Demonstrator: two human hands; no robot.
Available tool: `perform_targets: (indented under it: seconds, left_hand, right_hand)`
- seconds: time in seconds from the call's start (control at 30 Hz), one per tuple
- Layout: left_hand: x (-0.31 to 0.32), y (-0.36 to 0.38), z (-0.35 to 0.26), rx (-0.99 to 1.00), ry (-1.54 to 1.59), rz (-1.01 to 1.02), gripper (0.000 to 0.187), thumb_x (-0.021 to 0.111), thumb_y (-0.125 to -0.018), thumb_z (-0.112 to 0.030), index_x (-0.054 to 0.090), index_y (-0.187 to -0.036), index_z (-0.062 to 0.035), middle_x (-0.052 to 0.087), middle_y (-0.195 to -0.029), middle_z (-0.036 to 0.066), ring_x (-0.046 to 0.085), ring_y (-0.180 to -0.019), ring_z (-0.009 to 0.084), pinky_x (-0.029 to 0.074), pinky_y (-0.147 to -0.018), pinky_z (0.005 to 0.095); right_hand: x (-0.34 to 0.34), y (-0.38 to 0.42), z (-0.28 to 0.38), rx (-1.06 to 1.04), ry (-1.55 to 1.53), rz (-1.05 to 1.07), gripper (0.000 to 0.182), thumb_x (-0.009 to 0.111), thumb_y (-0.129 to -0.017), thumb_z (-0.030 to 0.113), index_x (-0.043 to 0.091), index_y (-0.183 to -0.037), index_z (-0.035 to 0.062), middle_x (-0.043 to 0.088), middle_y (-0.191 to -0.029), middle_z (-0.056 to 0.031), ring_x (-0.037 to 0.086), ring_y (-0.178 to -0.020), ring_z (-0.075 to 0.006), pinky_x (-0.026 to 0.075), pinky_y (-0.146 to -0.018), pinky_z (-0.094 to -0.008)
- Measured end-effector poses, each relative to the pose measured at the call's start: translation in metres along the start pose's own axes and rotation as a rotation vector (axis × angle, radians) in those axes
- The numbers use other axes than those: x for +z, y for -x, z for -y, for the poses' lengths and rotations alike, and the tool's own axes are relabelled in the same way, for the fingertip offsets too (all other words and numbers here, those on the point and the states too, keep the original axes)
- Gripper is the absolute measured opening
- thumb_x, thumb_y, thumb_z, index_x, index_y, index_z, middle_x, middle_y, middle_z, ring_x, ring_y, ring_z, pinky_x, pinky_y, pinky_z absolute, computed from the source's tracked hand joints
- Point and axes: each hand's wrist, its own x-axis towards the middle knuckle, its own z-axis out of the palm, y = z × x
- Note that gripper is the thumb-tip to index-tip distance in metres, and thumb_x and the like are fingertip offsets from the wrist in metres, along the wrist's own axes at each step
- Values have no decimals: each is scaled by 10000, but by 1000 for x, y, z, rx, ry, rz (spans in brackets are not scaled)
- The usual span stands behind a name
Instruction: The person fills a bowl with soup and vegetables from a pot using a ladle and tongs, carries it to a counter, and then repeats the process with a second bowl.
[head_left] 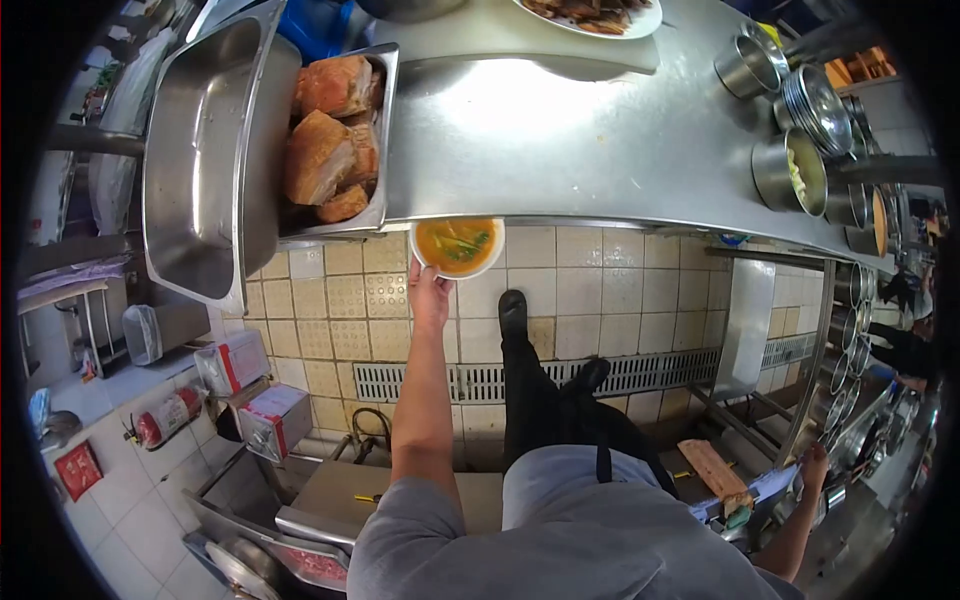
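Observation:
A white bowl (460, 272) of orange soup with green leaves on top is gripped at its near rim by my left hand (428, 285). It is held level over the tiled floor, right at the front edge of the steel table, which overlaps its far side in this view. My right hand (815, 467) is far out to my right, small in view, close to a row of metal pots and pans. Its fingers are too small to make out.
On the steel table (520, 150), a metal tray holds roasted meat chunks (322, 165) beside a deep steel pan (195, 170). A white plate (640, 22) of browned pieces lies at the back. Steel pots (760, 175) line the right. A floor drain grate (660, 372) runs near my feet.

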Motion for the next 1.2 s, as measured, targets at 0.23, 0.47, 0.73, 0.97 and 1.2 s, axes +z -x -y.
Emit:
perform_targets:
  seconds: [0.23, 0.47, 0.73, 0.97, 1.2]
  left_hand:
    - [-23, -80, -8, 120, 126, -48, 286, 526, -876, -84, 534, -1161, -72, 607, -1111, 73, 622, -976, 227, 562, -813, 368]
    - [-32, -139, 25, 92, 163, -225, 257, 548, -908, -147, 546, -1142, -41, 615, -1092, 70, 626, -962, 194, 563, -793, 330]
    - [-42, -149, 42, 12, 135, -248, 315, 606, -872, -153, 530, -1177, -129, 612, -1082, 26, 614, -962, 191, 548, -767, 339]
    - [-42, 0, -46, 36, 228, -555, 479, 449, -912, -481, 473, -1254, -146, 521, -1200, 107, 544, -1051, 262, 457, -879, 428]
    - [24, 145, -274, 269, 180, -276, 697, 471, -841, -638, 375, -1355, -177, 463, -1265, 92, 479, -1175, 333, 400, -937, 585]
  right_hand:
    - [-14, -5, 66, -29, 43, 78, 270, 523, -899, 165, 581, -1082, -26, 550, -691, -9, 508, -606, -89, 409, -527, -255]
    - [-35, -2, 91, -54, 149, -7, 291, 519, -844, 106, 565, -1102, -19, 543, -672, -6, 491, -564, -80, 353, -428, -230]
    - [-24, -6, 110, -178, 250, -73, 277, 499, -848, 124, 570, -1077, -14, 547, -658, -13, 494, -541, -86, 364, -446, -241]
    - [50, -45, 126, -324, -51, 83, 184, 503, -916, 137, 609, -1012, 22, 580, -712, -30, 530, -613, -96, 435, -543, -265]
    - [197, -85, 99, 27, -306, 359, 254, 587, -890, 276, 580, -1078, 105, 633, -756, -108, 636, -568, -253, 448, -359, -425]
